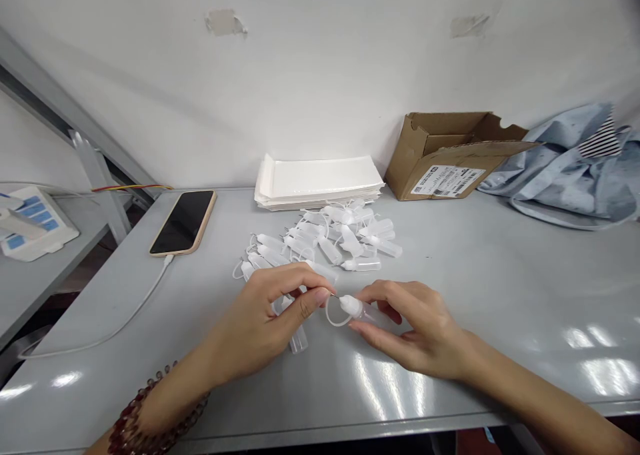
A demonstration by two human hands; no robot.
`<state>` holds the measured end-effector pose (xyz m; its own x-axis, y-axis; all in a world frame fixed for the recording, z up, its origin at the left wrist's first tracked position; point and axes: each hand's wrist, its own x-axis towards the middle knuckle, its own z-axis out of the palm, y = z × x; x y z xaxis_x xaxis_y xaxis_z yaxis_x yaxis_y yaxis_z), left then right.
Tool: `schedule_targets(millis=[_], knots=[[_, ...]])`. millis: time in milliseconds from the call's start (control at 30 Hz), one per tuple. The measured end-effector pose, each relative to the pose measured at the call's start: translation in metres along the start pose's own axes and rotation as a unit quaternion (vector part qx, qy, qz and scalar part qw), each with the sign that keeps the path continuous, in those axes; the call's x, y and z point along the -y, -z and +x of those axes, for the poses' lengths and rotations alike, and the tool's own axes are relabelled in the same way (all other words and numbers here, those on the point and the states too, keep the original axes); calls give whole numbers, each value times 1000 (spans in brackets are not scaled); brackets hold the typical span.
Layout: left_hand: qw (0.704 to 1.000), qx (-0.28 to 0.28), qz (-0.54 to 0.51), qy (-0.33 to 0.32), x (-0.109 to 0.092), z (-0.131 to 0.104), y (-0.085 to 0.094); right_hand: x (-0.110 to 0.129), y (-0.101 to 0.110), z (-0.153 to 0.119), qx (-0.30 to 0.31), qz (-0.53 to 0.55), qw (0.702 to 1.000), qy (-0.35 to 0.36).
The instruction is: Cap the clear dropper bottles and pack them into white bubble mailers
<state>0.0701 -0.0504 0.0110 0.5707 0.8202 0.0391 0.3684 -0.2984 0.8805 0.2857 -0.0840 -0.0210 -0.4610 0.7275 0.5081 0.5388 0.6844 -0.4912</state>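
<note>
My right hand [413, 318] grips a small clear squeeze bottle [373, 313] with a white top and a thin metal needle tip, held on its side above the table. The tip points left. At the end of the needle, the thumb and forefinger of my left hand [280, 315] are pinched together on the bottle's small tethered cap, mostly hidden by the fingers. Its white strap [335, 321] loops below the needle. Under and beside my left hand lies another bottle [299, 338], partly covered. Just behind the hands is a loose pile of similar needle-tip bottles [330, 248].
A stack of white envelopes [320, 178] lies by the wall, with an open cardboard box [445, 165] to its right. Grey-blue cloth [565, 168] is heaped at far right. A phone [184, 223] on a charging cable [125, 325] lies left, near a power strip [37, 221].
</note>
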Motion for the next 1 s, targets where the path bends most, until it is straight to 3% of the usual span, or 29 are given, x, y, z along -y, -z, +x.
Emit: schedule_targets(millis=[1000], knots=[[998,30,45,-12,6,0,-6,-3,-8,-3,4,-22,999,43]])
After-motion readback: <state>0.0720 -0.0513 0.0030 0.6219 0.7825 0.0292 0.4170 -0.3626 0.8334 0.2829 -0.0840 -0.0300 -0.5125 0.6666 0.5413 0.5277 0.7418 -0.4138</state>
